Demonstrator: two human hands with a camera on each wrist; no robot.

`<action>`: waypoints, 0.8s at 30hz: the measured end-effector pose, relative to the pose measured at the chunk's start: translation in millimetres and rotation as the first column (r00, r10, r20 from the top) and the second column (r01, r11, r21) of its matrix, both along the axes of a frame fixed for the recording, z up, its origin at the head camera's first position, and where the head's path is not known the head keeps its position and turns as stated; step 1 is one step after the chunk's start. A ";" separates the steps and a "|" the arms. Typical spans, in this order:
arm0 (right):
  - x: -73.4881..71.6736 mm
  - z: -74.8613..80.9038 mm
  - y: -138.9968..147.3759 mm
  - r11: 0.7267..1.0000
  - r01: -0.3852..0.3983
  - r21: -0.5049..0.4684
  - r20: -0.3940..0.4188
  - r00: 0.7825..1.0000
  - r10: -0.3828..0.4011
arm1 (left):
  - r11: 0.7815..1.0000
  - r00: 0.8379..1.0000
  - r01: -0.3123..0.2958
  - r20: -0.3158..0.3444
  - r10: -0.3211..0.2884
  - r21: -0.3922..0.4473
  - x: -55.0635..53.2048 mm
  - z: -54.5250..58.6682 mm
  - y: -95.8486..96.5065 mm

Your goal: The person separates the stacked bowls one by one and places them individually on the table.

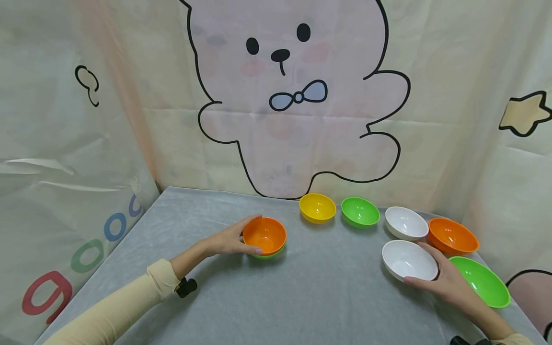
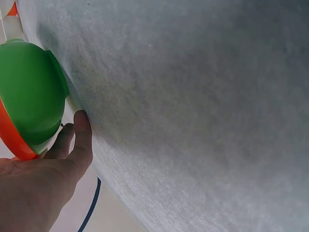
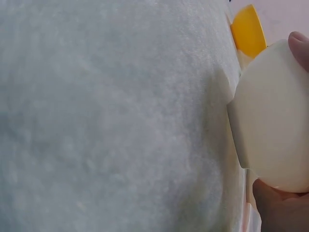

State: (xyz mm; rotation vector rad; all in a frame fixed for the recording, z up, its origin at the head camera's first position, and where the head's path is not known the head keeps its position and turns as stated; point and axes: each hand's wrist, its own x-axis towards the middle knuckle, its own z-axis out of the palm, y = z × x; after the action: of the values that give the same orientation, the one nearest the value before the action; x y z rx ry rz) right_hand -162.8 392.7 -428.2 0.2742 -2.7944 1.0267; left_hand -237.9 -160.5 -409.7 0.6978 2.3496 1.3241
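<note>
My left hand [image 1: 233, 238] grips an orange bowl [image 1: 264, 235], its thumb at the near side and its fingers around the far side. This bowl sits inside a green bowl [image 1: 269, 256], of which only a thin edge shows from above. The left wrist view has the outside of that green bowl [image 2: 31, 87] with the orange rim [image 2: 10, 133] against the hand. On the right, my right hand [image 1: 446, 278] holds a white bowl [image 1: 408, 261] by its side, between thumb and fingers. A shadow lies on the cloth beside this white bowl [image 3: 275, 116] in the right wrist view.
Along the back stand a yellow bowl [image 1: 317, 208], a green bowl [image 1: 360, 212] and another white bowl [image 1: 406, 223]. At the right edge are a larger orange bowl [image 1: 453, 235] and a larger green bowl [image 1: 480, 281]. Grey cloth [image 1: 319, 297] covers the table; printed curtains [image 1: 440, 120] surround it.
</note>
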 end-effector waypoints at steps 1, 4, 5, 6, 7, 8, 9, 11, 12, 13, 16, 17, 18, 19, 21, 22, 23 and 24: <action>0.2 0.0 -0.4 1.000 -0.001 0.000 -0.004 1.000 0.001 | 1.000 1.000 0.000 -0.001 0.000 -0.002 0.0 0.2 0.2; -0.1 1.9 -2.4 1.000 0.005 0.000 0.012 1.000 -0.005 | 1.000 1.000 0.002 -0.004 -0.002 -0.004 -0.6 0.6 0.4; -0.5 2.8 -3.1 1.000 0.009 0.003 0.025 1.000 -0.009 | 1.000 1.000 0.002 -0.005 -0.002 -0.004 -0.7 0.7 0.3; -1.0 3.6 -3.7 1.000 0.013 0.004 0.036 0.999 -0.013 | 1.000 1.000 0.002 -0.005 -0.002 -0.004 -0.7 0.8 0.4; -1.7 4.3 -4.3 1.000 0.017 0.004 0.046 0.999 -0.017 | 1.000 1.000 0.003 -0.005 -0.003 -0.005 -0.7 0.9 0.4; -2.5 4.6 -4.7 1.000 0.017 0.000 0.053 0.998 -0.017 | 1.000 1.000 0.003 -0.005 -0.003 -0.004 -0.6 0.9 0.4; -3.6 4.5 -4.7 1.000 0.018 -0.001 0.054 0.998 -0.018 | 1.000 1.000 0.002 -0.004 -0.002 -0.004 -0.4 0.9 0.4; -5.4 3.7 -5.0 1.000 0.021 -0.007 0.051 0.998 -0.021 | 1.000 1.000 0.001 -0.005 -0.001 -0.005 -0.1 0.9 0.4; -6.1 3.1 -5.3 1.000 0.023 -0.010 0.048 0.999 -0.022 | 1.000 1.000 0.002 -0.006 -0.002 -0.004 -0.1 0.9 0.5; -6.6 2.5 -5.5 1.000 0.020 -0.013 0.044 0.999 -0.020 | 1.000 1.000 0.002 -0.006 -0.002 -0.004 -0.2 0.9 0.5; -7.9 0.4 -5.9 1.000 0.016 -0.016 0.032 0.999 -0.016 | 1.000 1.000 0.005 -0.008 -0.005 -0.003 -0.2 0.9 0.3; -8.0 -0.2 -6.2 1.000 0.014 -0.018 0.033 0.999 -0.014 | 1.000 1.000 0.007 -0.010 -0.007 -0.003 -0.2 1.0 0.3; -8.1 -0.5 -6.3 1.000 0.012 -0.020 0.033 0.999 -0.011 | 1.000 1.000 0.007 -0.010 -0.007 -0.002 -0.2 1.0 0.2; -8.1 -0.8 -6.3 1.000 0.009 -0.023 0.037 0.999 -0.008 | 1.000 1.000 0.007 -0.010 -0.007 -0.003 -0.1 1.1 0.1; -8.1 -0.6 -6.2 1.000 0.006 -0.028 0.047 0.999 -0.004 | 1.000 1.000 0.006 -0.010 -0.006 -0.004 0.1 1.4 0.2; -7.9 -0.5 -6.3 1.000 0.002 -0.031 0.055 0.998 -0.001 | 1.000 1.000 0.005 -0.009 -0.005 -0.004 0.3 1.5 0.1; -7.8 -0.5 -6.2 1.000 -0.001 -0.031 0.060 0.998 0.003 | 1.000 1.000 0.004 -0.008 -0.004 -0.005 0.6 1.5 0.0; -7.8 -0.6 -6.0 1.000 -0.005 -0.028 0.056 0.998 0.006 | 1.000 1.000 0.003 -0.006 -0.003 -0.005 0.8 1.7 -0.1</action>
State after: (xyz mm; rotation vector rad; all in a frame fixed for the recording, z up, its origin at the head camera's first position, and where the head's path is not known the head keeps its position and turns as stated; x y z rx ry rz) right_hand -170.6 386.7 -428.8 0.2536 -2.8283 1.0904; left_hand -237.1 -160.6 -408.1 0.7042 2.3545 1.3167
